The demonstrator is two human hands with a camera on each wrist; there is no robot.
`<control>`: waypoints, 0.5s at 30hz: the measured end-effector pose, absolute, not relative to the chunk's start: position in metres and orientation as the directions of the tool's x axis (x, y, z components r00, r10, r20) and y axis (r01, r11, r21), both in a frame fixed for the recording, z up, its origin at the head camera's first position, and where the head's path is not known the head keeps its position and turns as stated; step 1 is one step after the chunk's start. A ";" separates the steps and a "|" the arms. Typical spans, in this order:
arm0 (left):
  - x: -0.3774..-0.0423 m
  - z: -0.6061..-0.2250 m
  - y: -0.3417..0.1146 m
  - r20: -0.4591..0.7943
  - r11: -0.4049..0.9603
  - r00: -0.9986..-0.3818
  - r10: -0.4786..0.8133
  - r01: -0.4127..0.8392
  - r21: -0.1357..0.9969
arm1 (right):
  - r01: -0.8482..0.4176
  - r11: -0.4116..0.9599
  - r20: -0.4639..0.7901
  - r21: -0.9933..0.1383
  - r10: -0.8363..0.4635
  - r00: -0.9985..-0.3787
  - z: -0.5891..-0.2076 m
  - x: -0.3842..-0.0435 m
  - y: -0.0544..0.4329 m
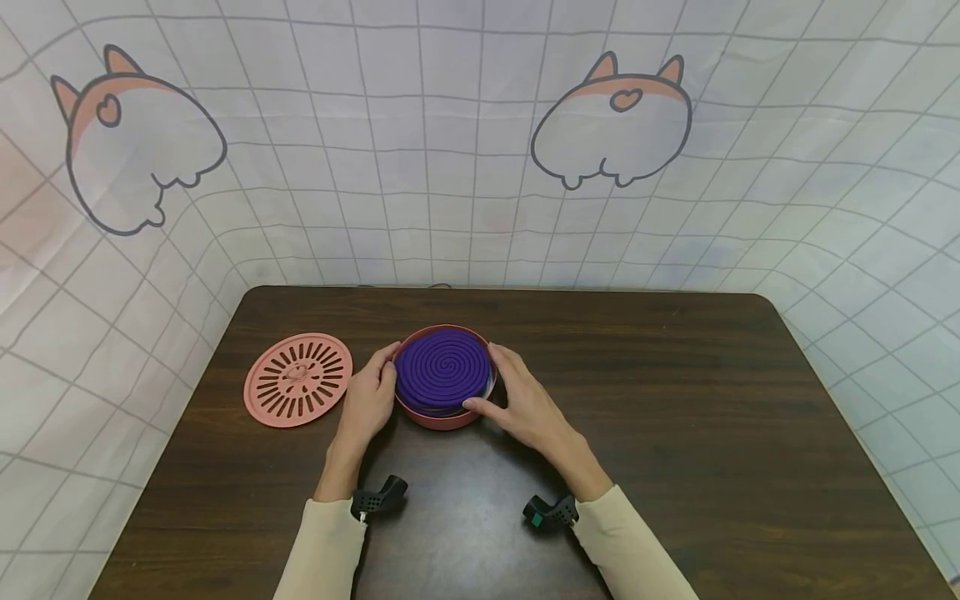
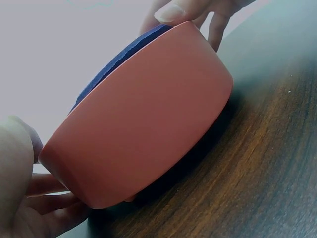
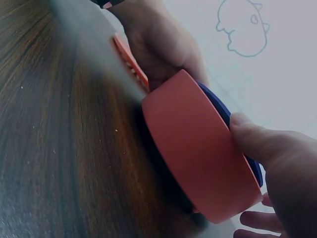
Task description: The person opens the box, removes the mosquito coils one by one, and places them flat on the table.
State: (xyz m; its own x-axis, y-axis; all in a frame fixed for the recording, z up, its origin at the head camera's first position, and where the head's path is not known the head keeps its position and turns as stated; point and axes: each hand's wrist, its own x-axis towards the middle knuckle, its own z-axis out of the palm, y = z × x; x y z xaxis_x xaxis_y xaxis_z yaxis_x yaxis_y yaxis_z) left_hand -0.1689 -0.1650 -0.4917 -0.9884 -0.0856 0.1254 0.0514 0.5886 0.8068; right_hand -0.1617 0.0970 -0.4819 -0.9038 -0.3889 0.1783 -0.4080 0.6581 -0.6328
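A stack of purple mosquito coils (image 1: pixel 442 367) fills a round pink box (image 1: pixel 438 423), its top coil slightly above the rim. My left hand (image 1: pixel 369 398) holds the box at its left wall, the fingers round the side and the thumb near the rim. On the opposite side my right hand (image 1: pixel 531 407) grips the box, fingers along the right wall. The right thumb (image 3: pixel 242 128) lies over the rim at the edge of the purple coil. In the left wrist view the box wall (image 2: pixel 148 114) hides most of the stack.
A pink slotted lid (image 1: pixel 298 380) lies flat on the dark wooden table (image 1: pixel 675 467), left of the box and close to my left hand. A white gridded curtain (image 1: pixel 480 150) with cartoon drawings stands behind the table and along its sides.
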 end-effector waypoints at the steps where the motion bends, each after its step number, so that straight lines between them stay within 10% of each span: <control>1: -0.169 -0.492 -0.165 0.125 0.588 -0.988 -0.085 0.051 0.807 | -0.415 0.660 0.187 -0.626 -0.389 -0.902 -0.482 -0.162 0.097; 15: -0.168 -0.491 -0.165 0.114 0.586 -0.990 -0.083 0.044 0.809 | -0.426 0.673 0.202 -0.604 -0.388 -0.899 -0.478 -0.158 0.094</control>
